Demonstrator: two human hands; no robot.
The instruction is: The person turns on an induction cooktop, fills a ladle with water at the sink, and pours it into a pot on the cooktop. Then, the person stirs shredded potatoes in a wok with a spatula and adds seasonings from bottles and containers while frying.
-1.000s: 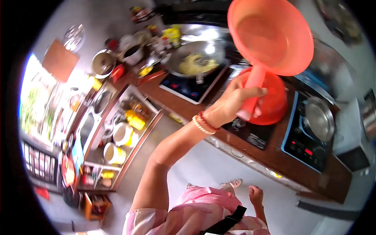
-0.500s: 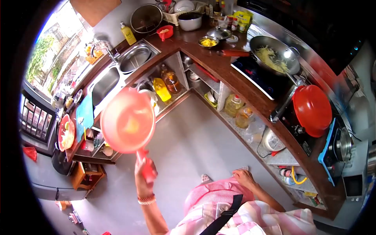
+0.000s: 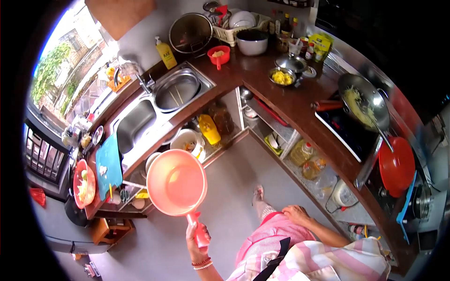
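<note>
My left hand (image 3: pixel 198 238) is wrapped round the handle of a pink plastic water dipper (image 3: pixel 176 182), which I hold out over the floor in front of the lower shelves. I look down into its bowl; a light patch shows at the bottom, and I cannot tell whether there is liquid in it. Beaded bracelets circle that wrist. My right hand (image 3: pixel 296 215) holds nothing visible and lies with its fingers extended against my pink striped clothing at the thigh.
Left are a sink (image 3: pixel 136 126), a blue cutting board (image 3: pixel 108 161) and a pink basin (image 3: pixel 84 185). A wok (image 3: pixel 363 100) with pale shreds stands on the induction cooker (image 3: pixel 347 136) at right, near a red lid-like pan (image 3: pixel 396 166). Shelves hold several bottles beneath the brown counter (image 3: pixel 300 103).
My view has turned left, so the counters appear farther right. The dipper sits lower and farther right in view, still in my left hand. One foot has stepped forward.
</note>
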